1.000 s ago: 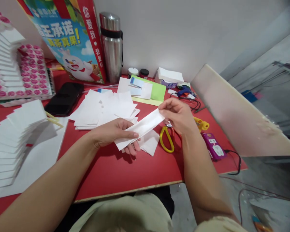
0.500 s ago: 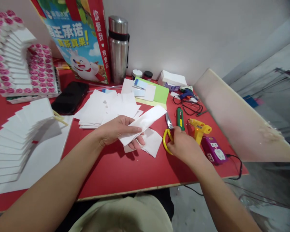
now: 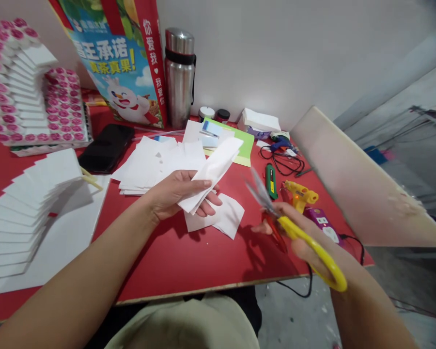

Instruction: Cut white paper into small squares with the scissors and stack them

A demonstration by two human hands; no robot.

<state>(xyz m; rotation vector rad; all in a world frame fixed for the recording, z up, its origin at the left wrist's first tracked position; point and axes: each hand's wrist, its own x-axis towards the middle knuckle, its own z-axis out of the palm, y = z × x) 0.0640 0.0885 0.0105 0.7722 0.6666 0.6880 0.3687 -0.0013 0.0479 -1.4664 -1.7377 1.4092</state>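
Note:
My left hand (image 3: 178,195) is closed on a folded white paper strip (image 3: 212,172), held tilted above the red table (image 3: 189,261). My right hand (image 3: 301,237) grips yellow-handled scissors (image 3: 294,230) lifted off the table, blades apart and pointing up-left toward the strip. The scissors are blurred by motion. Small white paper pieces (image 3: 221,218) lie on the table under my left hand. A spread pile of white paper sheets (image 3: 156,162) lies just behind it.
A black phone (image 3: 105,148), steel flask (image 3: 179,77), printed bag (image 3: 119,63), green utility knife (image 3: 271,179), yellow glue gun (image 3: 300,194), purple power strip (image 3: 325,223) and cables sit around. Stacked white cards (image 3: 25,208) and pink-dotted trays (image 3: 29,97) fill the left. A board (image 3: 352,174) leans at right.
My right hand let go of the strip's end, dropped to the scissors on the table, and has lifted them up. My left hand kept the strip and raised it slightly.

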